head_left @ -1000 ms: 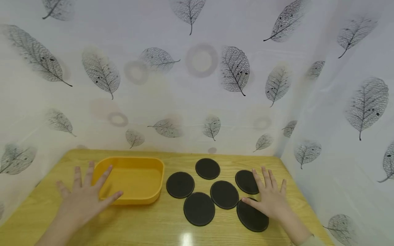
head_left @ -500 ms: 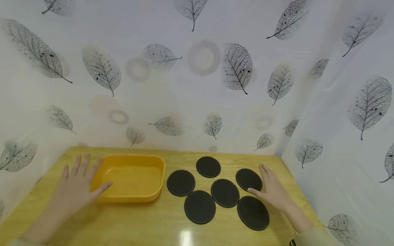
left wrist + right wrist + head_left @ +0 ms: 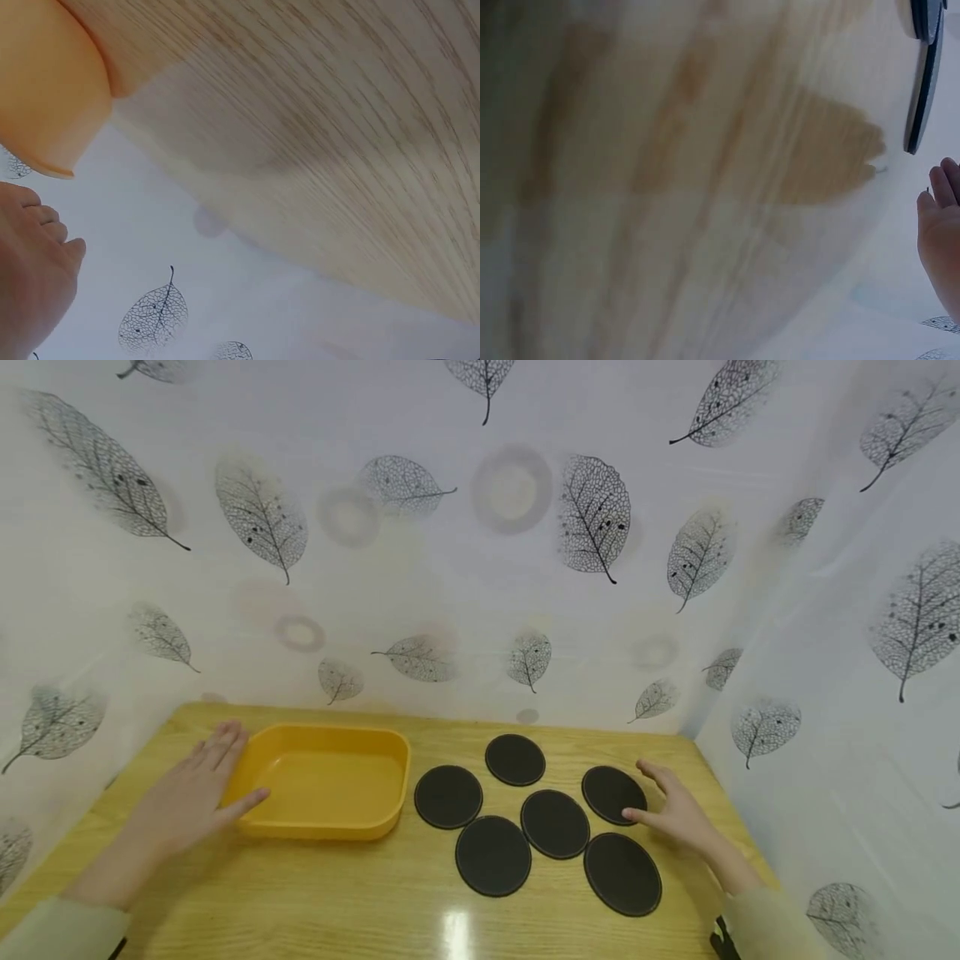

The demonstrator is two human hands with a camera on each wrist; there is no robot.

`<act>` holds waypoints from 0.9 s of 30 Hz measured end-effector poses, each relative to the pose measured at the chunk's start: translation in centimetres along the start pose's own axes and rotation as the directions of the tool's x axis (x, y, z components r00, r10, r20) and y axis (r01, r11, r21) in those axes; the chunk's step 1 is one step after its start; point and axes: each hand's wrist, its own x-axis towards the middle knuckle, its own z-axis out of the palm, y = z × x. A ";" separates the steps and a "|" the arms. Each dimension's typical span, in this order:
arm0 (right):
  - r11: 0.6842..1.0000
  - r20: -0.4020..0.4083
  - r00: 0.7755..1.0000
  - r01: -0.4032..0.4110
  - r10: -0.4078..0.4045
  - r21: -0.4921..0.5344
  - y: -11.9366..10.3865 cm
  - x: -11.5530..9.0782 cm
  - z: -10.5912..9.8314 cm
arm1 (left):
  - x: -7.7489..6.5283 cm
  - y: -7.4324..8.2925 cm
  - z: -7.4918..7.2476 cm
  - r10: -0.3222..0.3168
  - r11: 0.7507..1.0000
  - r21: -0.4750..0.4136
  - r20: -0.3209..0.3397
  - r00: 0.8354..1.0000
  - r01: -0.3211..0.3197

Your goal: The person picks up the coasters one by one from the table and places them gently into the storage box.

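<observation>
A yellow plastic tray [image 3: 322, 785] lies on the left of the table. My left hand [image 3: 178, 802] is beside its left wall, fingers extended and the thumb over the near left rim. In the left wrist view, the hand's edge [image 3: 34, 270] appears close to the tray's wall [image 3: 52, 82]. To the right, several round black coasters lie flat. My right hand [image 3: 678, 814] is at the far right coaster [image 3: 609, 792], with the thumb tip over its near right edge and the fingers reaching past it. Another coaster [image 3: 622, 875] sits just nearer, with a third [image 3: 555, 824] to its left.
More coasters lie toward the middle: one at the back [image 3: 515, 760], one by the tray [image 3: 448, 797] and one in front [image 3: 492, 856]. A leaf-patterned white curtain [image 3: 450, 585] stands behind the wooden table [image 3: 337, 893] and along its right side.
My left hand has drawn its spread fingers together and come down along the tray's left side. The right hand has moved off the near right coaster to the far right one. The view has tilted slightly.
</observation>
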 end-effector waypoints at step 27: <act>0.993 0.104 0.995 0.018 -0.006 -0.113 1.0 1.8 1.8 | 1.0 -1.0 1.6 0.051 0.996 -0.072 0.080 0.996 -0.045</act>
